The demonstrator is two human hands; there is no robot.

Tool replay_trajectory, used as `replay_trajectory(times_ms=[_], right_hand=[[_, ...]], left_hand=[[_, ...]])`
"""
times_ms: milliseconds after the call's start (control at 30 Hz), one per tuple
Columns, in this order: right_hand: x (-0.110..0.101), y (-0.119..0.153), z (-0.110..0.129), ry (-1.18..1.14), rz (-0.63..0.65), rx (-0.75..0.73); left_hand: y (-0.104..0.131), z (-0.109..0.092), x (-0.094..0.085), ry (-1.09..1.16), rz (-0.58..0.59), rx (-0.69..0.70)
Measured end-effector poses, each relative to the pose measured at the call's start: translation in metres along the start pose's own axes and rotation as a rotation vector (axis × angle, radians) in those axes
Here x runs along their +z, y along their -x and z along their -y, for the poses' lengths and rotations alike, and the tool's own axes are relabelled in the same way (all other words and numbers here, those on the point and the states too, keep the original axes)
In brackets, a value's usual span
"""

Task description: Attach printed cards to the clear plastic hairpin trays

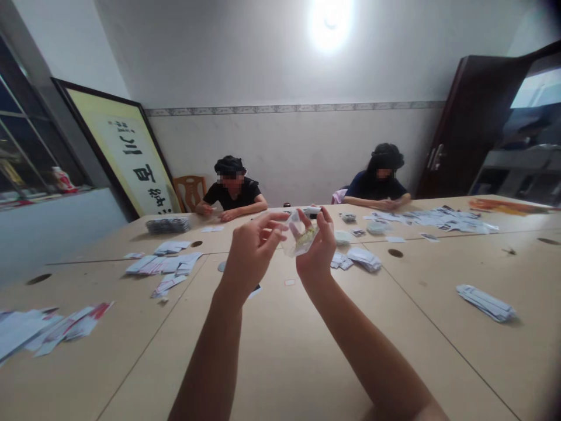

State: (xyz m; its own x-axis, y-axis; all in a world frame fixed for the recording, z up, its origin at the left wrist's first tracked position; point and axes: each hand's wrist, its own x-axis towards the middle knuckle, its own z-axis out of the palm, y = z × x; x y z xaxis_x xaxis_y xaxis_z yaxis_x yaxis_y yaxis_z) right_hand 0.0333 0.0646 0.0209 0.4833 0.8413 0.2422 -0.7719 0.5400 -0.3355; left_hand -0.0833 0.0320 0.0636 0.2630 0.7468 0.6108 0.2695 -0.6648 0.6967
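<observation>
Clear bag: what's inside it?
A yellowish-green item shows through the clear bag, too blurred to identify. The right hand covers the bag's right edge; anything behind there is hidden.

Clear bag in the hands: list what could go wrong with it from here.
The bag looks thin and see-through, so it might slip from the right hand. If its mouth is open, which I can't tell, the yellowish contents could spill. Held above the table, it might land near the small card if dropped.
</observation>
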Motion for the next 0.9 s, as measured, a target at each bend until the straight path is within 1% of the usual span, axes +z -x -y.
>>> replay_trajectory(times_ms=[67,167,233,333,433,467,533,600,633,700,767,900], right_hand=[[-0.001,-0.002,0.001,0.002,0.020,0.019],[-0.002,-0.002,0.002,0.020,0.043,0.004],[0.000,0.000,0.002,0.061,0.051,-0.006],[0.002,0.004,0.003,0.132,0.053,-0.037],[0.003,0.005,0.006,0.111,0.025,-0.098],[0.003,0.005,0.008,0.099,0.011,-0.095],[0.002,0.002,0.013,0.089,-0.013,-0.021],[0.000,-0.003,0.018,0.086,-0.065,0.064],[-0.001,-0.006,0.021,0.083,-0.101,0.089],[-0.002,-0.011,0.025,0.080,-0.174,0.090],[-0.003,-0.014,0.028,0.091,-0.210,0.065],[-0.002,-0.014,0.029,0.090,-0.198,0.043]], left_hand=[[0.000,0.000,-0.003,0.017,-0.002,-0.015],[0.003,-0.002,-0.002,0.026,0.055,-0.016],[0.005,-0.004,0.003,-0.004,0.096,0.005],[0.007,-0.004,0.016,-0.156,0.128,0.069],[0.006,-0.003,0.027,-0.324,0.104,0.152],[0.006,-0.002,0.030,-0.359,0.100,0.176],[0.005,-0.001,0.036,-0.418,0.088,0.208],[0.006,0.000,0.042,-0.500,0.075,0.244],[0.006,0.001,0.045,-0.546,0.076,0.265],[0.007,0.003,0.052,-0.624,0.075,0.314],[0.008,0.006,0.058,-0.662,0.057,0.376],[0.007,0.011,0.062,-0.643,0.025,0.474]])
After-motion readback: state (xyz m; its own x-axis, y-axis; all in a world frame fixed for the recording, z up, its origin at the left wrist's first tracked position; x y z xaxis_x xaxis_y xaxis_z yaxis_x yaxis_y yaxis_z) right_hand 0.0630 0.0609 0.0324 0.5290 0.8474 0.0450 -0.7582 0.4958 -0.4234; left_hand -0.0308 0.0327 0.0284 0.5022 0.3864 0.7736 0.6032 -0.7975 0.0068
